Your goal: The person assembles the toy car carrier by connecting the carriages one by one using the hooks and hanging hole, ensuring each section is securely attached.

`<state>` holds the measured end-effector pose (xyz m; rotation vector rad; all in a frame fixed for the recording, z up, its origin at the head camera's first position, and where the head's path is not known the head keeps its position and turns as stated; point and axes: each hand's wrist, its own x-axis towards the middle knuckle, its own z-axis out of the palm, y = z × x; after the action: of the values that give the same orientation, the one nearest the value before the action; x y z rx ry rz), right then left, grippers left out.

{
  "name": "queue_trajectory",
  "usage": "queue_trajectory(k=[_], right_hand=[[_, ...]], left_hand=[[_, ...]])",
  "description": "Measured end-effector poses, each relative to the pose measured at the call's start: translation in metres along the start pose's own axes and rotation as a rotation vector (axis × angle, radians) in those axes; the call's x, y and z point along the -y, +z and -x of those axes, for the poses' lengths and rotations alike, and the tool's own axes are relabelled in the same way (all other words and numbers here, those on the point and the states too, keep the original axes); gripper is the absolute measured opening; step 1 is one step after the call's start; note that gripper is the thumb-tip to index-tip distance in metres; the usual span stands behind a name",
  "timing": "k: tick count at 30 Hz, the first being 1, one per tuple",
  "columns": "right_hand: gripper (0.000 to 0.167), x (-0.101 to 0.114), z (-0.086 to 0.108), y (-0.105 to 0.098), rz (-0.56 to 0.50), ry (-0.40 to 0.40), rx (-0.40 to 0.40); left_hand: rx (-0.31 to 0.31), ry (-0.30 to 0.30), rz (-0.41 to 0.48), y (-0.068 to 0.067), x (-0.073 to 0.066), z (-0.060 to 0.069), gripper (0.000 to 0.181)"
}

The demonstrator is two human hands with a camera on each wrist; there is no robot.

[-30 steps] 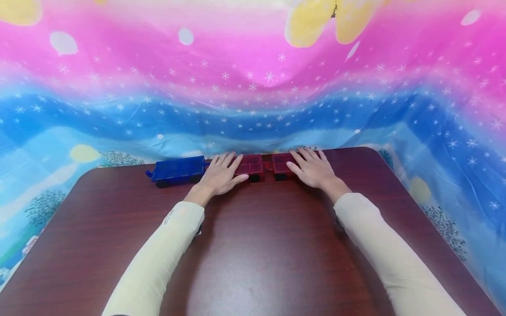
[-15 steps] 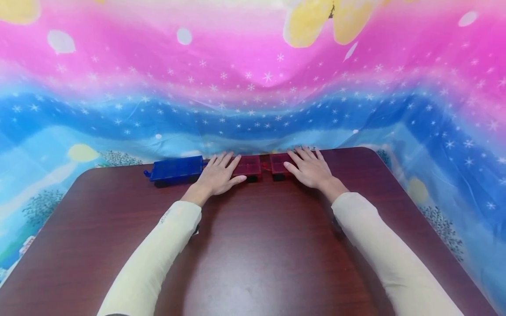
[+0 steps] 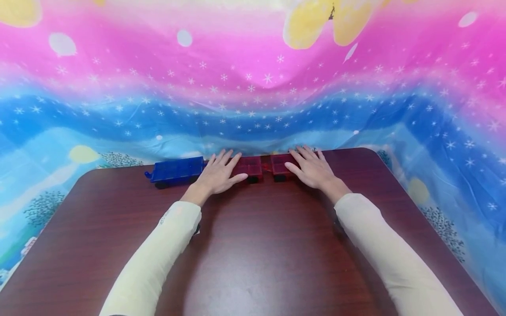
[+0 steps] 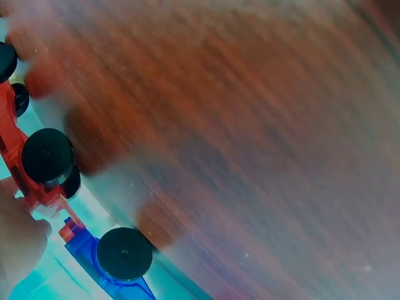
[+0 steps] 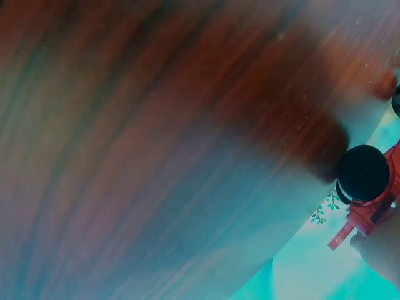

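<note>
1. The cars stand in a row along the far edge of the counter [image 3: 253, 250], the long axis running left to right: blue car [image 3: 178, 169] at the left end, left red car [image 3: 251, 165] next, right red car [image 3: 278, 164] last.
2. Your left hand [image 3: 216, 175] lies across the left red car, hiding its left part. Its fingers are straight and spread toward the far edge, with the thumb angled right.
3. Your right hand [image 3: 313, 170] covers the right part of the right red car, fingers likewise straight and spread. Neither hand is curled round anything — how firmly each presses, you cannot tell.
4. The relation to mind: the gap between the red cars sits between your thumbs, with a link [image 3: 267, 166] in it. Whether that has caught is too small to tell. The left hand is nearer the blue car.
5. Backdrop cloth [image 3: 253, 120] hangs just beyond the far edge, so room looks tight there. The counter spreads wide toward you — and some remains at either end before the far corners.
</note>
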<state>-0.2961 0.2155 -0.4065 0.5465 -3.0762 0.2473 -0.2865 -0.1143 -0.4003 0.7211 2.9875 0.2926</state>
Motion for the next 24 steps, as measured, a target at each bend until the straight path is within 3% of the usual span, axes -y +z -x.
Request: queue_trajectory(k=[12, 24], right_hand=[[0.079, 0.004, 0.003, -0.005, -0.022, -0.026, -0.03], [0.077, 0.019, 0.0, -0.007, -0.032, -0.063, -0.016]], left_hand=[[-0.038, -0.087, -0.025, -0.006, 0.011, 0.008, 0.084], [-0.059, -0.1, -0.018, -0.011, 0.021, 0.019, 0.084]])
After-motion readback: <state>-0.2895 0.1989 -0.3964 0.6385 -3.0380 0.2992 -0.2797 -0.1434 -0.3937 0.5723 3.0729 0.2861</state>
